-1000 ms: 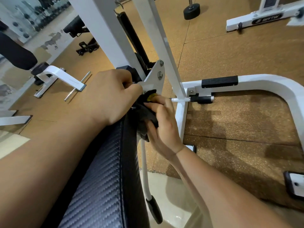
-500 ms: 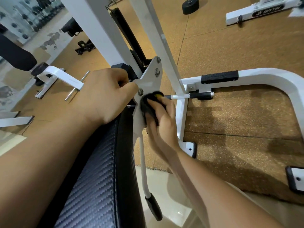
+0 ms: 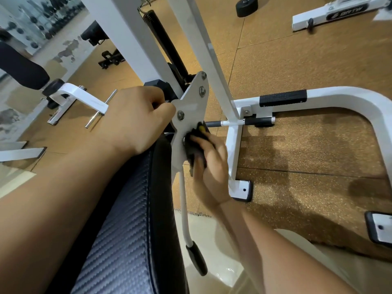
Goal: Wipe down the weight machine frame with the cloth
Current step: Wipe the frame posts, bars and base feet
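Note:
The weight machine frame (image 3: 350,100) is white tubing with a bolted white bracket plate (image 3: 192,107) at its centre. My right hand (image 3: 212,166) presses a dark cloth (image 3: 194,150) with a yellow patch flat against the lower part of that plate. My left hand (image 3: 135,119) is closed around the frame just left of the plate, above the black padded seat (image 3: 127,230); what its fingers hold is hidden behind the plate. A thin white lever with a black grip (image 3: 196,259) hangs below the plate.
White uprights (image 3: 127,39) rise behind the plate. A black-tipped adjustment pin (image 3: 258,120) sticks out to the right. Frame feet (image 3: 241,189) rest on brown rubber flooring. Another white machine base (image 3: 331,13) stands far right, and a bench with a steel peg (image 3: 99,112) at left.
My right hand has slid the cloth from the plate's upper right edge down onto its lower face. My left hand has kept its grip.

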